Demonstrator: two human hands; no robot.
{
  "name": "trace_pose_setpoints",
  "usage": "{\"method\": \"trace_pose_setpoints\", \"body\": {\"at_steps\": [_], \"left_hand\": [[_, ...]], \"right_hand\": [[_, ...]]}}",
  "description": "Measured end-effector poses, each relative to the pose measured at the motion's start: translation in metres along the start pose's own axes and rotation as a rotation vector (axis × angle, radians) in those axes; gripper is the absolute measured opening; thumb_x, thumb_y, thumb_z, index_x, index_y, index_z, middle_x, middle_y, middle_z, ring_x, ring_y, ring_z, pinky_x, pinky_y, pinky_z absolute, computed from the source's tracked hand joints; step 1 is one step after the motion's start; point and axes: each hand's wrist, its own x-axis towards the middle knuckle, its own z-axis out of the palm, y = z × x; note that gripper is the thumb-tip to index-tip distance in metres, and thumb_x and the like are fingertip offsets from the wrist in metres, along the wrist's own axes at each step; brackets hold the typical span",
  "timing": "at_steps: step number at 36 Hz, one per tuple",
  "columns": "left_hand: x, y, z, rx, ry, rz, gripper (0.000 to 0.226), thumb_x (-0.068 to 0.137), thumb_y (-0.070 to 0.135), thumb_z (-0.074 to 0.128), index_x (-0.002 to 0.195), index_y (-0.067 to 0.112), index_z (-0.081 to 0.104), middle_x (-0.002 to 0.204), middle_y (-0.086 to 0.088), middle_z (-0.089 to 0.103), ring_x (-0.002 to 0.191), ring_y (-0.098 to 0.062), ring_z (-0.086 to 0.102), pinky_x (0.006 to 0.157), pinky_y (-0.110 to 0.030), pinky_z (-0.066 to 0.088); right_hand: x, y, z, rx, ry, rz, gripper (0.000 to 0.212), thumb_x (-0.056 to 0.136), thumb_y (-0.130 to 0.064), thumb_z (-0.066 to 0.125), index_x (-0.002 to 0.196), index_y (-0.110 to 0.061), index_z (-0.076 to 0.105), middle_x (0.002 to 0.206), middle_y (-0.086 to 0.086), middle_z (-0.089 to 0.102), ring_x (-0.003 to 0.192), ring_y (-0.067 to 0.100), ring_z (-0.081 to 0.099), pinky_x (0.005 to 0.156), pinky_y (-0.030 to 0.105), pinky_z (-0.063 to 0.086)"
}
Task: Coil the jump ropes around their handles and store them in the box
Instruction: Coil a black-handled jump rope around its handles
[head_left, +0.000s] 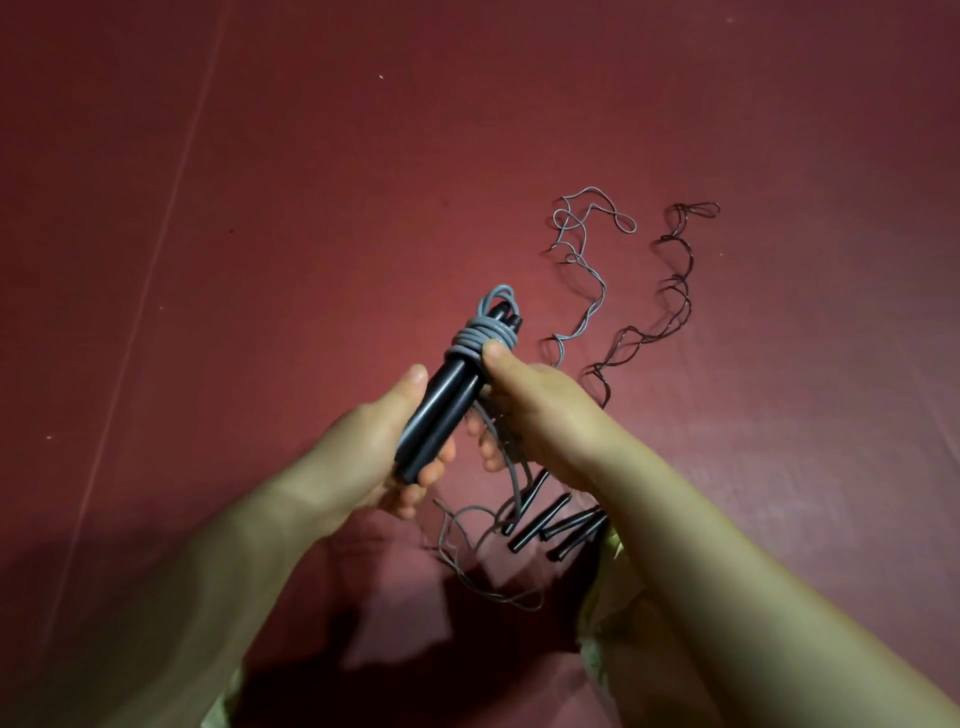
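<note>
The person's left hand (387, 447) is wrapped around the lower end of a pair of black, smooth plastic jump-rope handles (441, 410), held side by side and tilted up and to the right above the dark red floor (260, 208). The right hand (524, 410) sits just beside them, its thumb pressing on the grey rubbery cord (480, 335) that is already wound in several tight turns around the upper part of the handles. The curled fingers of that hand appear to grip the loose tail of the same cord, which hangs down toward the floor.

The handles look rigid and light, and their glossy surface could slip, so the full wrap of the left hand near the base seems the sound place to hold them. The cord looks thin, soft and springy. It would likely unwind if the thumb let go, so it seems best held right at the last turn and kept taut.

On the floor to the right lie two uncoiled ropes, well apart from the hands: a kinked grey cord (582, 270) and a kinked dark reddish-brown cord (670, 301). Their kinks suggest they will spring back and tangle easily. Several more black handles (540, 519) lie close together beneath the right forearm. No box is in view, so storing has not yet begun for this rope.
</note>
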Motion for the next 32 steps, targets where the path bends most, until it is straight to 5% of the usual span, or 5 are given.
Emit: {"method": "trace_pose_setpoints", "body": {"at_steps": [10,14,18,22,32], "left_hand": [[0.008,-0.007,-0.01,0.284,0.257,0.126,0.072,0.08,0.075,0.034,0.067,0.01,0.062,0.048,0.0,0.053,0.042,-0.019,0.045,0.056,-0.034,0.04],[0.006,-0.005,-0.016,0.663,0.453,0.214,0.06,0.091,0.062,0.032,0.072,0.012,0.059,0.065,-0.003,0.059,0.07,-0.028,0.056,0.071,-0.038,0.044],[0.003,-0.004,-0.009,0.905,0.55,0.284,0.05,0.08,0.066,0.035,0.073,0.018,0.047,0.065,0.002,0.052,0.072,-0.027,0.052,0.059,-0.035,0.034],[0.002,-0.005,-0.009,0.862,0.543,0.34,0.041,0.077,0.064,0.051,0.076,0.024,0.046,0.071,0.004,0.053,0.067,-0.012,0.05,0.055,-0.032,0.034],[0.003,-0.006,-0.011,0.742,0.436,0.283,0.039,0.075,0.054,0.068,0.078,0.019,0.051,0.068,0.004,0.055,0.063,-0.015,0.049,0.054,-0.032,0.032]], "right_hand": [[0.002,0.002,0.007,-0.329,0.226,-0.012,0.062,0.097,-0.055,0.038,0.058,-0.011,0.061,0.044,-0.004,0.041,0.041,0.011,0.043,0.053,0.032,0.052],[0.002,0.004,0.012,-0.271,0.198,-0.009,0.061,0.097,-0.057,0.033,0.067,-0.012,0.06,0.041,-0.011,0.036,0.036,0.008,0.034,0.044,0.023,0.033],[0.0,0.004,0.013,-0.183,0.188,0.044,0.062,0.09,-0.069,0.036,0.072,-0.014,0.058,0.049,-0.009,0.034,0.042,0.01,0.027,0.044,0.022,0.022],[0.002,0.003,0.013,-0.121,0.203,0.04,0.051,0.091,-0.061,0.044,0.067,-0.017,0.052,0.05,-0.007,0.031,0.042,0.011,0.023,0.044,0.023,0.018],[0.002,0.002,0.014,-0.081,0.16,-0.014,0.028,0.08,-0.049,0.05,0.069,-0.024,0.041,0.053,-0.006,0.024,0.047,0.012,0.017,0.048,0.029,0.013]]}}
